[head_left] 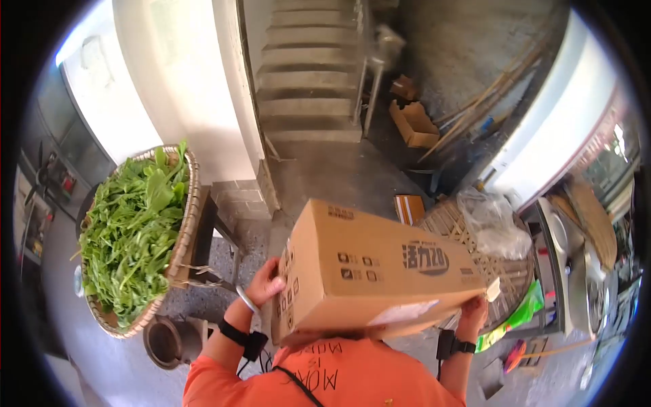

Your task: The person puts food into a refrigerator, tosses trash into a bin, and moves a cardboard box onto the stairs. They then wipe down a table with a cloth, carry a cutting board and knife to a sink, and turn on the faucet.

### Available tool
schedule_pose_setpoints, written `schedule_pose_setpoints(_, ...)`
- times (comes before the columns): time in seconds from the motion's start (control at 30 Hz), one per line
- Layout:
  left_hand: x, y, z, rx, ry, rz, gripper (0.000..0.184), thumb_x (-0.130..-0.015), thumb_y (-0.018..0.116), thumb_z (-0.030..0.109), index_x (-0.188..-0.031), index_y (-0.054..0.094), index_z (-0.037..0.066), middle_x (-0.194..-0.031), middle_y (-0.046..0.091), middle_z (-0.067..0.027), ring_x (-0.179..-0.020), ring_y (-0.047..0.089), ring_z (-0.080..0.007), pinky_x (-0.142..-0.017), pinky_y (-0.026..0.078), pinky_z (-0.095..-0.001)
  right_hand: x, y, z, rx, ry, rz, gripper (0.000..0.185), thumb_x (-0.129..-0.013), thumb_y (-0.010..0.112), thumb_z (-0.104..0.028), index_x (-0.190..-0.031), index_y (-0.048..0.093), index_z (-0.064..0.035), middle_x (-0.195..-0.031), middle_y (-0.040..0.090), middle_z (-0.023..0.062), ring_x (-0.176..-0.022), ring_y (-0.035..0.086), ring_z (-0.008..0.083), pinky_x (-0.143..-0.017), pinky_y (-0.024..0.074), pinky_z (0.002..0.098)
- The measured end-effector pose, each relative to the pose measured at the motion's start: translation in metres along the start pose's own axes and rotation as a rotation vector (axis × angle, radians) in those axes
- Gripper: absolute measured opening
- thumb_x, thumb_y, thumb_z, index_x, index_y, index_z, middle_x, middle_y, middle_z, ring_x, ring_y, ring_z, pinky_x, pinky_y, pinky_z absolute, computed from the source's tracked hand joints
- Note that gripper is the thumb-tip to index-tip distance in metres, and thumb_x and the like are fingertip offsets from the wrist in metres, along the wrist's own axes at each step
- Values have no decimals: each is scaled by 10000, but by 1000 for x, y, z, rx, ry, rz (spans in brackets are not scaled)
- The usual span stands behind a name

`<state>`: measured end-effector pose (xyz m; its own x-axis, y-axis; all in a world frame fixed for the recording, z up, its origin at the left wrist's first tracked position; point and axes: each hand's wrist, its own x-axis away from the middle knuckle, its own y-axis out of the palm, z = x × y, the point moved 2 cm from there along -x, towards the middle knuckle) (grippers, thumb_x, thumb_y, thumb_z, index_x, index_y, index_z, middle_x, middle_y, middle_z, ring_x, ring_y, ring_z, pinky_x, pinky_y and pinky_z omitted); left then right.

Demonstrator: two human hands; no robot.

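A large brown cardboard box (380, 271) with dark printing is held up, tilted, in front of the orange shirt. My left hand (266, 283) presses against the box's left end, its fingers bent at the edge. At the lower right corner, my right hand (474, 311) grips the box, beside a small pale flap (493, 289). Part of each hand's fingers is hidden by the box. Both wrists carry black straps with small devices.
Left, a woven basket (191, 203) of leafy greens rests on a dark stand, with a round stove (166, 341) below. Stairs (308, 88) rise ahead. Right are a woven tray (505, 278) with plastic bags, an open carton (415, 125), sticks and a sink (576, 271).
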<state>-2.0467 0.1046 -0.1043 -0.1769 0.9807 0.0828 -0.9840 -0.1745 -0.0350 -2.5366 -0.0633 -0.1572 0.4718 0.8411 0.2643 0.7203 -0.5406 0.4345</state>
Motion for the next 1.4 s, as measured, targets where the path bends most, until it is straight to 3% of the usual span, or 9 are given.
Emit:
schedule_pose_setpoints(0.1, -69, 5, 5, -85, 32, 155, 886, -605, 574, 677, -1094, 403, -41, -999, 492, -98, -959, 438, -164, -840, 350, -294, -93, 85, 23, -8, 98, -63, 177, -801, 445, -134, -626, 417, -143, -513, 328, -69, -430, 319, 58, -408, 274, 205)
schedule_pose_setpoints(0.2, -100, 0, 20, -99, -28, 283, 885, -595, 568, 693, -1070, 413, -37, -998, 489, -95, -955, 439, -160, -836, 353, -292, -173, 176, 55, 151, 158, -366, 180, -801, 444, -108, -629, 405, -144, -520, 321, -70, -434, 303, 50, -399, 253, 202)
schedule_pose_setpoints(0.33, -148, -5, 33, -12, -44, 480, 991, -593, 576, 689, -1214, 313, -36, -1102, 474, -98, -1054, 413, -179, -907, 309, -302, -209, 338, 114, 248, 257, -560, 200, -779, 461, -95, -614, 362, -150, -514, 301, -74, -416, 269, 43, -375, 213, 193)
schedule_pose_setpoints(0.53, -252, -68, 3, 41, -122, 590, 977, -620, 598, 642, -1258, 294, -32, -1184, 442, -100, -1104, 388, -178, -939, 285, -303, -266, 511, 237, 261, 343, -555, 191, -760, 454, -83, -612, 358, -156, -512, 297, -77, -410, 267, 34, -355, 193, 198)
schedule_pose_setpoints(0.77, -398, -159, 26, 190, -17, 630, 884, -618, 690, 519, -1218, 348, -33, -1142, 475, -80, -1059, 428, -163, -909, 318, -283, -320, 656, 304, 381, 401, -635, 96, -770, 486, -135, -703, 424, -161, -543, 338, -73, -431, 330, 40, -355, 248, 195)
schedule_pose_setpoints(1.13, -605, -298, -5, 125, -115, 827, 833, -664, 628, 551, -1190, 381, -46, -1136, 488, -104, -1066, 429, -189, -909, 320, -298, -400, 948, 467, 535, 289, -733, 89, -752, 485, -153, -687, 424, -152, -552, 358, -58, -464, 348, 56, -416, 297, 212)
schedule_pose_setpoints(1.23, -607, -348, -20, 224, -145, 899, 902, -670, 514, 663, -1204, 378, -50, -1145, 484, -97, -1065, 436, -196, -911, 329, -314, -386, 1020, 517, 568, 383, -852, 82, -747, 470, -157, -678, 427, -161, -553, 364, -57, -465, 352, 62, -425, 286, 207)
schedule_pose_setpoints(1.33, -677, -381, 29, 175, -123, 927, 902, -690, 426, 705, -1183, 398, -49, -1124, 496, -113, -1048, 446, -196, -893, 342, -314, -384, 1107, 561, 525, 386, -839, 81, -742, 471, -152, -680, 419, -157, -552, 366, -56, -457, 346, 63, -414, 282, 212)
schedule_pose_setpoints(1.4, -713, -405, 3, 10, 21, 819, 499, -913, 301, 365, -1207, 356, -35, -1130, 492, -131, -985, 511, -200, -855, 420, -342, -402, 1147, 582, 542, 329, -868, 54, -748, 469, -143, -704, 458, -112, -596, 411, -23, -500, 379, 84, -440, 307, 234)
